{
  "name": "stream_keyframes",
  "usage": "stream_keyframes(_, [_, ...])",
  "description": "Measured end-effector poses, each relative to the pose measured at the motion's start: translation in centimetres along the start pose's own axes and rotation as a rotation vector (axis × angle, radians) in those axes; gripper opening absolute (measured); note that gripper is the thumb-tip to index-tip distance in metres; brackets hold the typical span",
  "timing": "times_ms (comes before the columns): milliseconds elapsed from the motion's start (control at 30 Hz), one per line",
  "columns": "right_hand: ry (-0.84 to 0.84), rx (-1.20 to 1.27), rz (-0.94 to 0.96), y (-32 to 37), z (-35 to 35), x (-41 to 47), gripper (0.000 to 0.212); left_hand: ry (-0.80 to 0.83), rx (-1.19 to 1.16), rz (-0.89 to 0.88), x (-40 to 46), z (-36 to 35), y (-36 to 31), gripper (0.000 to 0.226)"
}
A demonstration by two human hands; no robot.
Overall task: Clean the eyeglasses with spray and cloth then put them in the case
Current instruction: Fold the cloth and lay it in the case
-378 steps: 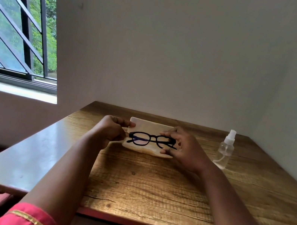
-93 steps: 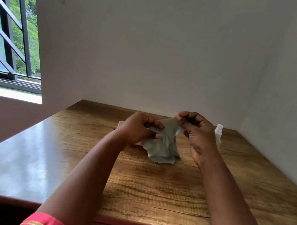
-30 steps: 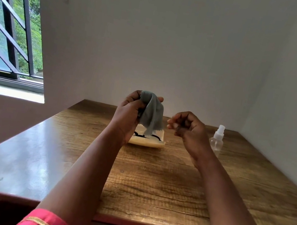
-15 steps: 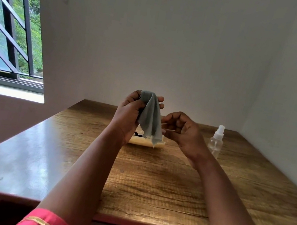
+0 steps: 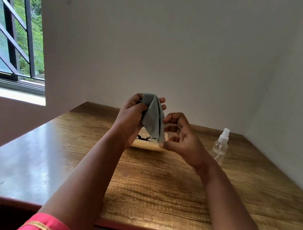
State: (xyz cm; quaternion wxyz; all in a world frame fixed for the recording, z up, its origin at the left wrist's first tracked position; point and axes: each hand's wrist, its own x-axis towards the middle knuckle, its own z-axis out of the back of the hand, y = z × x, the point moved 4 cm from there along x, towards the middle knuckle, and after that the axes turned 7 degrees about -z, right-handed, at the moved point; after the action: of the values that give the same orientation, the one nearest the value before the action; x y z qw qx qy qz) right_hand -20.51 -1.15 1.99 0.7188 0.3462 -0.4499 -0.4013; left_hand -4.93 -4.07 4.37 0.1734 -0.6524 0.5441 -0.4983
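over the wooden table our left hand grips the grey cloth aloft; our right hand pinches its lower corner. behind them, the eyeglasses lie in the case, spray bottle right.

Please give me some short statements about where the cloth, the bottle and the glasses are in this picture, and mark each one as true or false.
1. The left hand holds the grey cleaning cloth up above the table. True.
2. The clear plastic spray bottle is in the right hand. False: it stands on the brown wooden table, to the right of that hand, untouched.
3. The black-framed eyeglasses lie on the cream-coloured case. True, though the hands and cloth hide most of them.
4. The cloth lies flat on the table. False: it hangs from the left hand, and the right hand's fingers are at its lower edge.
5. The spray bottle has a white nozzle. True.
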Motion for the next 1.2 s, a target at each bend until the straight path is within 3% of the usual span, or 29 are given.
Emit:
stream_keyframes(167, [-0.021, -0.117, -0.031, -0.3, 0.0, 0.0, 0.063, -0.024, 0.010, 0.010, 0.0, 0.1, 0.0, 0.030])
stream_keyframes(667, [-0.223, 0.031, 0.108, 0.0, 0.6, 0.6, 0.037, -0.061, 0.074, 0.026, 0.4, 0.5, 0.5, 0.028])
stream_keyframes(967, [-0.443, 0.353, -0.088, -1.5, 3.3, 0.8, 0.036, -0.099, 0.203, 0.058, 0.6, 0.8, 0.8, 0.028])
stream_keyframes(1200, [-0.422, 0.283, -0.142, -2.0, 3.4, 0.6, 0.016, -0.102, 0.230, 0.091, 0.8, 1.1, 1.2, 0.030])
